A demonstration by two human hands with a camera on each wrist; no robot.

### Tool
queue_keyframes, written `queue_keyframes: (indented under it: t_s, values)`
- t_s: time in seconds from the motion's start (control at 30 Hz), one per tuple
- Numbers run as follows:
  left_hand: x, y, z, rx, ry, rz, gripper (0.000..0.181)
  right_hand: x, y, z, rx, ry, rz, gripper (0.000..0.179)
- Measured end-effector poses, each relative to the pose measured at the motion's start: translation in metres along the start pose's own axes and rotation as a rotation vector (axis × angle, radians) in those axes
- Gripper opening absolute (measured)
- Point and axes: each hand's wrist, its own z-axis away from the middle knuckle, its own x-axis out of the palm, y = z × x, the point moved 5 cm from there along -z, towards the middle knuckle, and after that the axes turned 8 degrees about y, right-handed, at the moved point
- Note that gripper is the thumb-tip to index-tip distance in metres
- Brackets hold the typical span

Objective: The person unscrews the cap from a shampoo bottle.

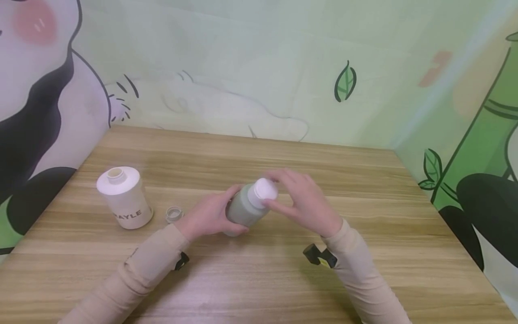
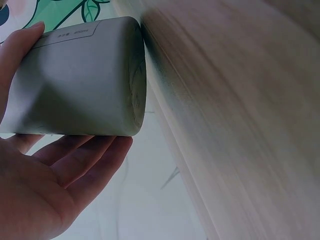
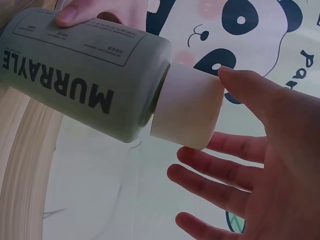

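Observation:
My left hand (image 1: 210, 213) grips a grey-green bottle (image 1: 245, 211) round its body, thumb on one side and fingers on the other. The bottle is tilted, its white cap (image 1: 263, 191) leaning up to the right. Dark letters on its side read MURRAYLE upside down in the right wrist view, and its base (image 2: 137, 80) shows close to the tabletop in the left wrist view. My right hand (image 1: 301, 198) holds the cap between thumb and fingers; its lower fingers (image 3: 210, 190) spread apart below the cap.
An uncapped white bottle (image 1: 131, 207) stands upright on the left of the wooden table (image 1: 251, 288). Beside it lies a small round cap (image 1: 174, 214), hollow side up. A wall with panda and bamboo drawings (image 1: 226, 67) rises behind the table.

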Motion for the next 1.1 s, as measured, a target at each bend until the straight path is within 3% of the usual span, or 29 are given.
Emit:
queue_keyframes:
  t_s: [0.4,0.67,1.1]
  values:
    - [0.0009,-0.0017,-0.0009,-0.01,0.002,0.018,0.093,-0.0005,-0.0009,-0.0004,-0.056,-0.038,-0.058,0.047]
    - [-0.0001,-0.0004,-0.0005,0.012,0.005,0.017,0.092,-0.0014,0.0006,-0.001,-0.021,-0.014,-0.058,0.057]
    - [-0.0015,0.0014,0.0004,0.018,0.004,0.009,0.091,0.0001,-0.0021,-0.0011,0.002,0.017,-0.042,0.049]
